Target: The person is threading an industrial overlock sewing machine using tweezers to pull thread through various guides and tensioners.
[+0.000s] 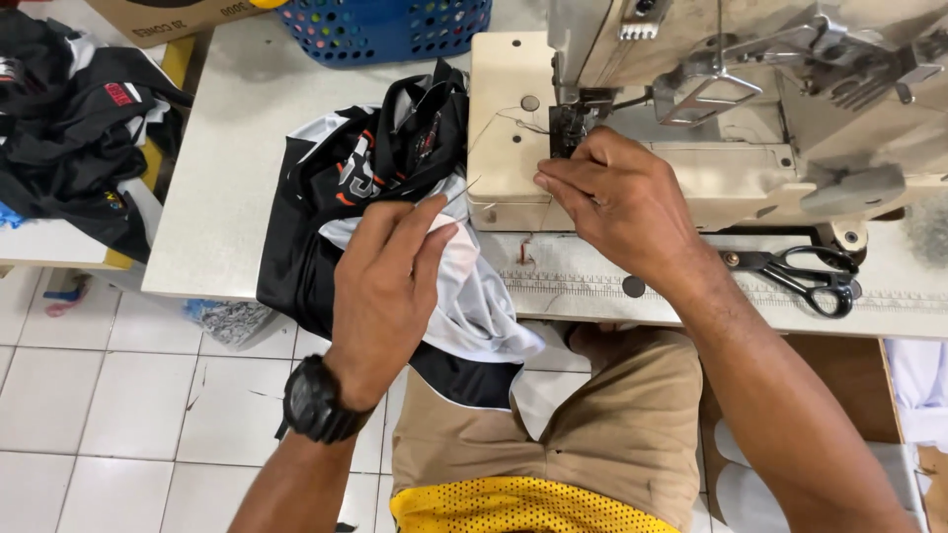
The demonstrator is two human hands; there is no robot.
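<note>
At the far left we see a heap of dark clothes (pixel 74 128) on a side table, well apart from our hands. At the desk's (pixel 227 168) back edge stands a blue basket (pixel 385 28); we cannot tell what is in it. A cardboard box (pixel 168 15) sits just left of it.

Near the desk's front left corner lies the garment (pixel 385 168), black, white and orange, bunched up and spilling over the front edge toward our lap. Our left hand (pixel 390 281), with a black watch (pixel 316 403) at the wrist, rests on the white part, fingers nearly straight and pinching a fold against the thumb.

Right of that stands the sewing machine (pixel 691 109), cream-coloured, with its bed reaching toward the cloth. Our right hand (pixel 617 202) lies on the bed at the presser foot (pixel 568 128), fingers curled together at the fingertips; we cannot tell whether it holds a thread or nothing. The hand covers part of the bed and hides the stitching spot behind it.

Near the desk's front right edge lie black scissors (pixel 805 276), closed, just beside our right forearm.
</note>
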